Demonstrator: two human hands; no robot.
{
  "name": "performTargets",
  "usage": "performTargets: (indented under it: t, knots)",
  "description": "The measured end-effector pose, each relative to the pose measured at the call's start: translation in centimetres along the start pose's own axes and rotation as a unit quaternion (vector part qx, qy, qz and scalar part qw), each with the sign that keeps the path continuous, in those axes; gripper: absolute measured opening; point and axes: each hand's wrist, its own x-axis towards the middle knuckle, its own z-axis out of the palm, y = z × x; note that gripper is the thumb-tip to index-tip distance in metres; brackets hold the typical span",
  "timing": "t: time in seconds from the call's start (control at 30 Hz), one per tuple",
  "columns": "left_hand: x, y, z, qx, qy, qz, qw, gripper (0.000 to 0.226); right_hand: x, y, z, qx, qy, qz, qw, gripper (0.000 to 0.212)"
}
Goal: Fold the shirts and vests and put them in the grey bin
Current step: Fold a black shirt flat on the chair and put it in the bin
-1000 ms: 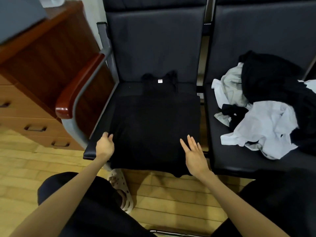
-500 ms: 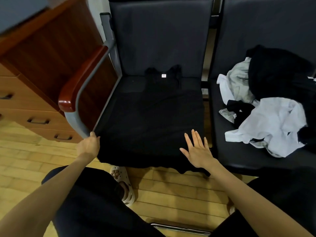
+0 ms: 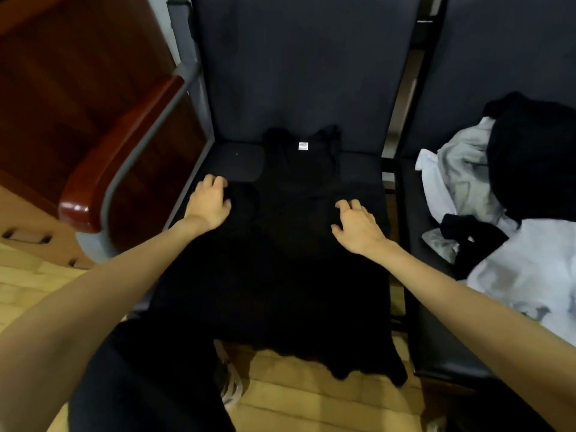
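Note:
A black vest (image 3: 280,275) lies flat on the dark chair seat (image 3: 240,165), its white neck label (image 3: 303,146) toward the backrest and its hem hanging over the front edge. My left hand (image 3: 209,204) grips the vest's left edge near the armhole with curled fingers. My right hand (image 3: 355,224) is on the vest's right side at the same height, its bent fingers dug into the cloth. No grey bin is in sight.
A heap of white, grey and black clothes (image 3: 511,194) lies on the neighbouring seat at the right. A red-brown armrest (image 3: 103,169) and a wooden drawer unit (image 3: 62,73) stand at the left. My knees and the wooden floor (image 3: 311,397) are below.
Both hands have moved from the vest's hem at the seat's front edge up to its middle, near the armholes. My view has come closer to the seat.

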Motion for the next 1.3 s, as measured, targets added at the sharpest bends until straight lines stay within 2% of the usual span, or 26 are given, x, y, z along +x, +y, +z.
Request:
performTargets:
  t: [0.17, 0.33, 0.43, 0.6, 0.73, 0.83, 0.93, 1.07, 1.2, 1.3]
  knots:
    - [9.4, 2.8, 0.7, -0.032, 0.015, 0.063, 0.997, 0.043, 8.9, 2.2, -3.2, 0.060, 0.065, -0.039, 0.995, 0.046]
    - [16.3, 5.1, 1.9, -0.028, 0.027, 0.124, 0.992, 0.041, 16.2, 3.5, -5.4, 0.040, 0.138, -0.062, 0.988, 0.041]
    - [18.6, 6.3, 2.8, 0.001, 0.078, 0.123, 0.989, 0.041, 19.1, 3.3, -6.2, 0.019, 0.177, -0.073, 0.981, 0.038]
    - [20.7, 7.0, 4.9, 0.068, 0.156, 0.094, 0.981, 0.039, 22.2, 2.9, -5.8, -0.080, 0.245, -0.084, 0.963, 0.034]
    - [21.7, 6.9, 5.5, 0.069, 0.173, 0.089, 0.978, 0.039, 23.3, 2.9, -5.6, -0.163, 0.241, -0.093, 0.952, 0.024]
    - [22.0, 7.0, 5.5, 0.072, 0.164, 0.096, 0.979, 0.030, 23.5, 3.1, -5.6, -0.216, 0.228, -0.105, 0.944, 0.014]
    - [21.8, 7.2, 3.8, 0.037, 0.195, 0.110, 0.974, 0.018, 23.1, 3.0, -6.7, -0.172, 0.266, -0.111, 0.942, 0.012]
    - [21.8, 7.6, -1.3, -0.017, 0.257, 0.073, 0.964, 0.015, 22.9, 3.0, -10.2, -0.076, 0.361, -0.067, 0.927, 0.014]
    - [22.2, 8.2, -5.4, -0.024, 0.260, 0.036, 0.965, 0.013, 22.3, 2.9, -12.7, -0.040, 0.341, -0.036, 0.938, 0.014]
    - [21.8, 8.6, -7.3, -0.060, 0.250, 0.048, 0.965, 0.010, 21.2, 2.3, -13.9, -0.004, 0.325, -0.040, 0.945, 0.012]
